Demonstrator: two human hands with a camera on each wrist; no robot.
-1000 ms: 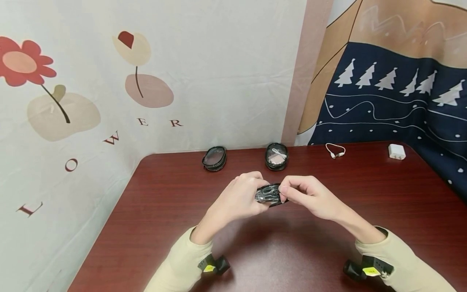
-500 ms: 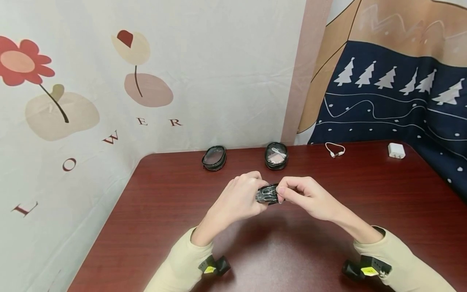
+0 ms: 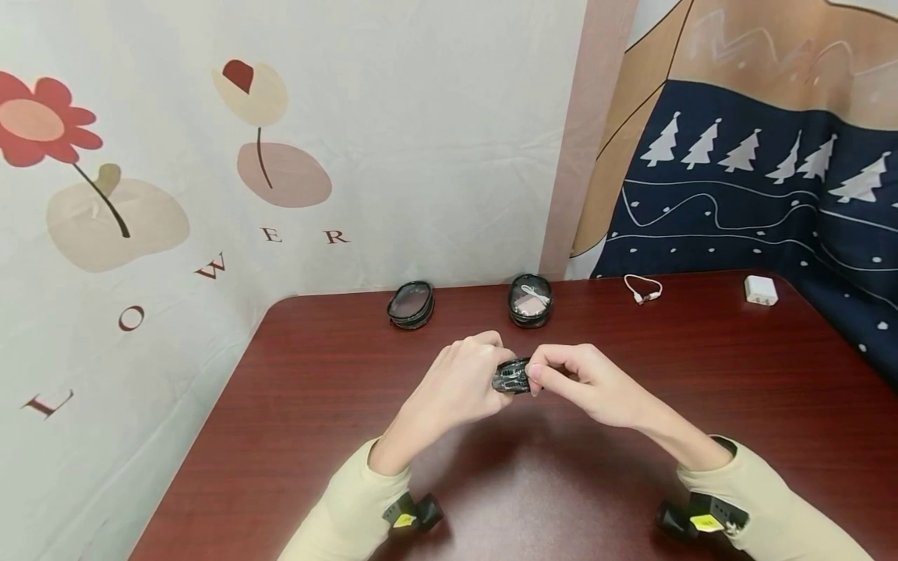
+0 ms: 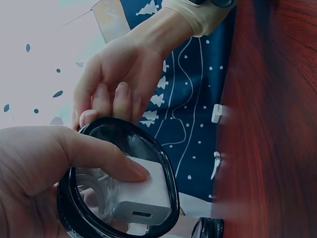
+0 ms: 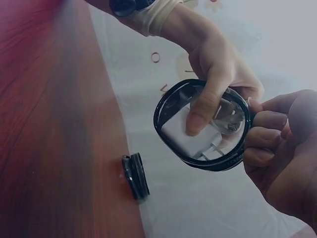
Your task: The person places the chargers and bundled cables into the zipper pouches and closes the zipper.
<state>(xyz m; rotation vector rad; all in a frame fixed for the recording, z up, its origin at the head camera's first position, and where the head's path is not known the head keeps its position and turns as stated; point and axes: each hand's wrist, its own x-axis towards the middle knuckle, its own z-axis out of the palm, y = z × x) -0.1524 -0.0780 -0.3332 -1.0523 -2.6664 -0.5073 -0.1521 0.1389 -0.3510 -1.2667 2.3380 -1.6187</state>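
Note:
My left hand (image 3: 463, 379) grips a small clear zip pouch (image 3: 511, 375) with black trim, held up above the table. In the left wrist view its thumb lies across the clear face, over a white charger plug (image 4: 153, 191) inside. A coiled clear-looking cable (image 4: 94, 191) sits beside the plug in the pouch. The plug's metal prongs (image 5: 210, 151) show through in the right wrist view. With thumb and forefinger, my right hand (image 3: 589, 382) pinches the pouch's zipped edge; the other fingers are curled. The zipper pull itself is hidden by the fingertips.
At the table's back edge stand two similar pouches: a left one (image 3: 411, 304), and a right one (image 3: 531, 300) with a white cable inside. Farther right lie a short white cable (image 3: 643, 288) and a white charger plug (image 3: 761, 291). A printed curtain (image 3: 449, 156) hangs behind the table (image 3: 316, 405).
My right hand has shifted a little left and toward me, its pinch moving along the pouch's edge toward my left hand. The left hand keeps its grip almost in place.

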